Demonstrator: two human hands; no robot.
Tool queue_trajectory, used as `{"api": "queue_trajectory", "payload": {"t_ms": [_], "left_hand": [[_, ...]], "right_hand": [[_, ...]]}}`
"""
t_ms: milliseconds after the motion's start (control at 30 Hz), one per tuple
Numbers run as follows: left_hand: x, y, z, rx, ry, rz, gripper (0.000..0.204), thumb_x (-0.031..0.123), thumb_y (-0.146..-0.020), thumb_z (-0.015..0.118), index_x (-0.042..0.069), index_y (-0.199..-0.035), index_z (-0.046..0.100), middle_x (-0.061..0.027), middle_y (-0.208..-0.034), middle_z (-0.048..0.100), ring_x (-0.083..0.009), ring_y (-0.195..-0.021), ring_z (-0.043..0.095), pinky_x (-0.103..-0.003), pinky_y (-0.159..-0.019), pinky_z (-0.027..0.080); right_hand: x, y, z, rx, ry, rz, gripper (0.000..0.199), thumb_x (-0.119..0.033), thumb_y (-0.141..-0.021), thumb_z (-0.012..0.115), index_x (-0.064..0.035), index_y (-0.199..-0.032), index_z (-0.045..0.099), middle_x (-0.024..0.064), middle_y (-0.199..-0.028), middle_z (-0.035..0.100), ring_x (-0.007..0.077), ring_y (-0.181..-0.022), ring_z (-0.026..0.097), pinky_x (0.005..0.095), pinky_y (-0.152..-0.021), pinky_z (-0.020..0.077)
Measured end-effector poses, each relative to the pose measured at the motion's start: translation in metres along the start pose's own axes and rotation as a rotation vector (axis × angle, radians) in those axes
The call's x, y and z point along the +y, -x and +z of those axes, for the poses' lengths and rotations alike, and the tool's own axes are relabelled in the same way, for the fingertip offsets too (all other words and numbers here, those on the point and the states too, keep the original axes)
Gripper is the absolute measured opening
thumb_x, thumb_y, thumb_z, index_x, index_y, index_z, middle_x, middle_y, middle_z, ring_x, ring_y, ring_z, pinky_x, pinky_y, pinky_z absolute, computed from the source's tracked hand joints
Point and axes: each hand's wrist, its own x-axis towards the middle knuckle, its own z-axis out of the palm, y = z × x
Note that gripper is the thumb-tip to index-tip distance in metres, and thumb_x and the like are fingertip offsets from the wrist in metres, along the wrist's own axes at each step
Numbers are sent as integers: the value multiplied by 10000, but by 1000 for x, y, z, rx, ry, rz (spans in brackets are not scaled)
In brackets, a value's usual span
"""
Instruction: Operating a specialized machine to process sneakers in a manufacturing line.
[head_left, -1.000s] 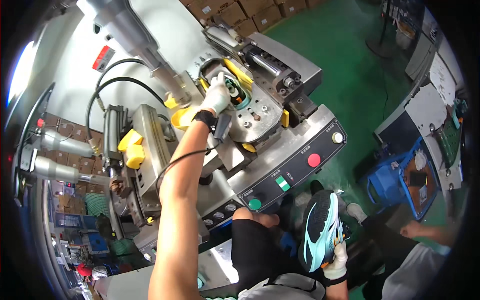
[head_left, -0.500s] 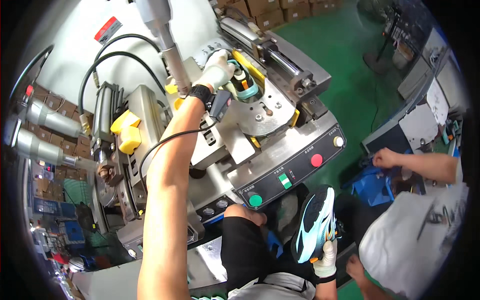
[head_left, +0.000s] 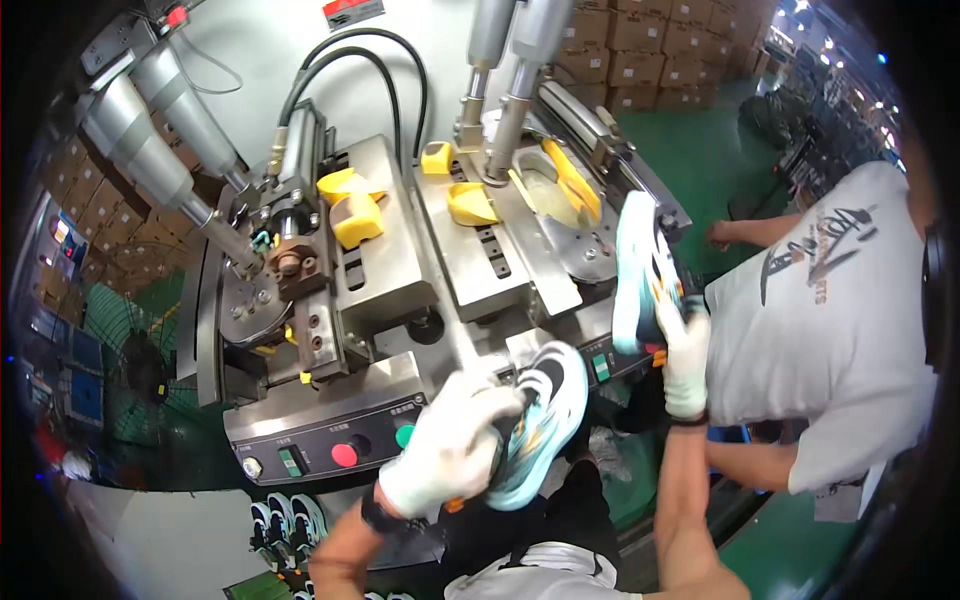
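Observation:
Both of my hands wear pale gloves. My left hand [head_left: 455,435] is closed around the heel end of a light-blue, white and black sports shoe [head_left: 548,420], in front of the machine's front panel. In my right hand [head_left: 686,365] is a second sports shoe [head_left: 636,255] of the same colours, lifted higher and tilted on end, close to the machine's right side. Its pale sole edge faces left. Behind both shoes stands a metal press machine [head_left: 385,285] with yellow pads [head_left: 358,220] and a curved yellow clamp [head_left: 575,185] at its right station.
Slanted metal cylinders [head_left: 140,130] flank the left station; others stand over the right. The front panel carries a red button [head_left: 344,455] and a green one [head_left: 404,436]. Several shoes [head_left: 290,525] stand at lower left. A co-worker in a white shirt [head_left: 820,300] is close on my right.
My left hand has come back from the machine's right station, bringing a shoe toward me. My right hand has raised its shoe from near my lap. The view has swung left.

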Motion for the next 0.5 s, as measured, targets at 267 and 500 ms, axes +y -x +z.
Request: {"api": "queue_trajectory", "payload": {"t_ms": [267, 500], "left_hand": [[-16, 200, 30, -250, 86, -651, 330, 57, -768, 526, 29, -1074, 646, -170, -1062, 580, -371, -1041, 571, -431, -923, 486], [-14, 228, 36, -137, 73, -676, 286, 25, -802, 551, 60, -1082, 604, -172, -1051, 585, -380, -1030, 569, -447, -903, 485]], "right_hand": [[50, -258, 140, -270, 991, 56, 394, -312, -826, 707, 43, -995, 692, 183, -927, 735, 320, -917, 714, 396, -804, 549], [107, -293, 172, -223, 1230, -262, 461, -374, -844, 686, 33, -1052, 621, 269, -1021, 688, 414, -1002, 660, 466, -891, 526]]}}
